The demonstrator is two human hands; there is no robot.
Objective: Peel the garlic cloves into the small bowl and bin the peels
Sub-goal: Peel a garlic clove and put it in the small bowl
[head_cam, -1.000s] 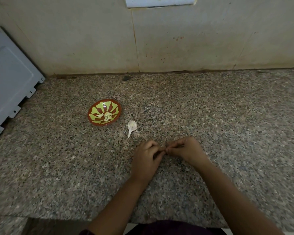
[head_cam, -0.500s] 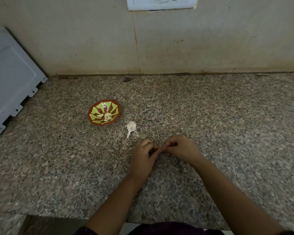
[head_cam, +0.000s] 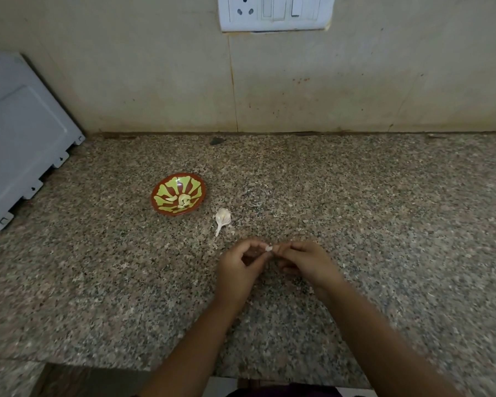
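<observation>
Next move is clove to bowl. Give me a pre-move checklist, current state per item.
1. Clove gripped: ok, pinched between the left hand and right hand.
2. Clove fully peeled: cannot tell, too small to see.
3. Bowl ready: ok, upright on the counter, peeled cloves inside, room left.
4. Path to bowl: ok, but the garlic head lies between hands and bowl; pass over it.
5. Bin for peels: not ok, none in view.
</observation>
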